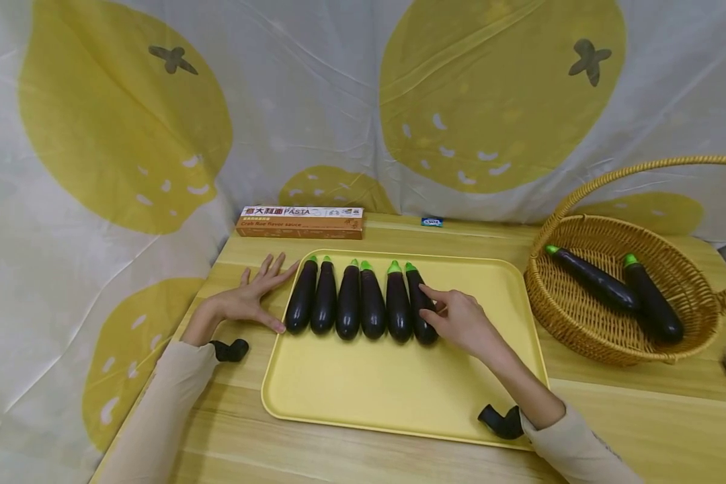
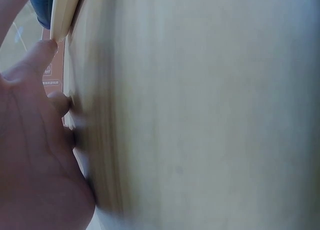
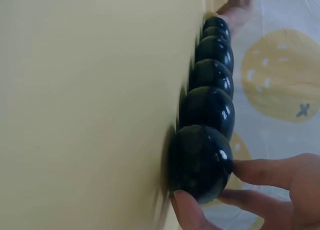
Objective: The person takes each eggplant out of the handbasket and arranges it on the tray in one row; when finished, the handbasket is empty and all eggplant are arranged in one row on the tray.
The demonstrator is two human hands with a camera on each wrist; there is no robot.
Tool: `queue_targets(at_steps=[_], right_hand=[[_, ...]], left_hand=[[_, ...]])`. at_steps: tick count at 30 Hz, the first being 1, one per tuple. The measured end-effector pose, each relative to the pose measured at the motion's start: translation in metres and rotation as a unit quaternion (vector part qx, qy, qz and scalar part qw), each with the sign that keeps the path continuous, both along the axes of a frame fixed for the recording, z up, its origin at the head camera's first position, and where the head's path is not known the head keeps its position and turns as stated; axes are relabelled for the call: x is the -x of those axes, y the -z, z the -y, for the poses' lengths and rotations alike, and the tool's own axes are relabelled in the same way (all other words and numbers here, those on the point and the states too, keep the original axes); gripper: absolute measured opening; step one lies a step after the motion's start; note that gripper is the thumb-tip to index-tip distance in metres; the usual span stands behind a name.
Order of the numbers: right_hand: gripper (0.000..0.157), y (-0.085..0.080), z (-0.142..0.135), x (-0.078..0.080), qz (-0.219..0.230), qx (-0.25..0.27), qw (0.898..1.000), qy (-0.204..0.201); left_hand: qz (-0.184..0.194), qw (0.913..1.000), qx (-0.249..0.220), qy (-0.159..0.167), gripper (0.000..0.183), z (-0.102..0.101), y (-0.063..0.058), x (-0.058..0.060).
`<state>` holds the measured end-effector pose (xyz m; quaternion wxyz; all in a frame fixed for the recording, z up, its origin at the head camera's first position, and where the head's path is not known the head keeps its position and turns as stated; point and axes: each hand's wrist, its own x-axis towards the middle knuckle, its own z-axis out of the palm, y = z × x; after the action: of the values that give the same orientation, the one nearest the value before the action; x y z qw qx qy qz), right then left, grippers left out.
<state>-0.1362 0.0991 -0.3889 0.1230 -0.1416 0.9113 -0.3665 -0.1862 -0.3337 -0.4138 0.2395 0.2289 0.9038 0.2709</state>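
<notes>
Several dark purple eggplants with green stem ends lie side by side in a row on a yellow tray (image 1: 399,390). At the row's right end, the thumb and fingers of my right hand (image 1: 460,319) pinch the last eggplant (image 3: 200,162) along its right side. That eggplant leans slightly, its stem end pointing away. My left hand (image 1: 248,296) rests at the tray's left edge, fingers spread, its thumb tip at the rim beside the leftmost eggplant (image 1: 301,299). In the left wrist view, the thumb touches the tray's rim (image 2: 64,12).
A wicker basket (image 1: 541,302) with a tall handle stands right of the tray, two eggplants (image 1: 656,306) inside. Behind the tray lie a pasta box (image 1: 299,232) and a small blue packet (image 1: 432,222). A lemon-print cloth (image 1: 314,87) hangs at the back and left.
</notes>
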Motion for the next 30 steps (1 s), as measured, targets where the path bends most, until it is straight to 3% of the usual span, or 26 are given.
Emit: queue_targets(at_steps=[9,18,30], right_hand=[[0.052,-0.003,-0.005,0.001,0.036,0.012,0.999,-0.001],[0.055,0.001,-0.006,0.004,0.027,0.014,1.0,-0.003],[0.054,-0.003,0.004,0.0,-0.002,-0.05,0.998,0.044]], left_hand=[[0.001,1.0,-0.005,0.001,0.127,0.001,0.001,0.0],[0.001,1.0,-0.001,-0.002,0.127,0.001,0.001,0.0],[0.0,1.0,0.002,0.0,0.127,0.001,0.001,0.0]])
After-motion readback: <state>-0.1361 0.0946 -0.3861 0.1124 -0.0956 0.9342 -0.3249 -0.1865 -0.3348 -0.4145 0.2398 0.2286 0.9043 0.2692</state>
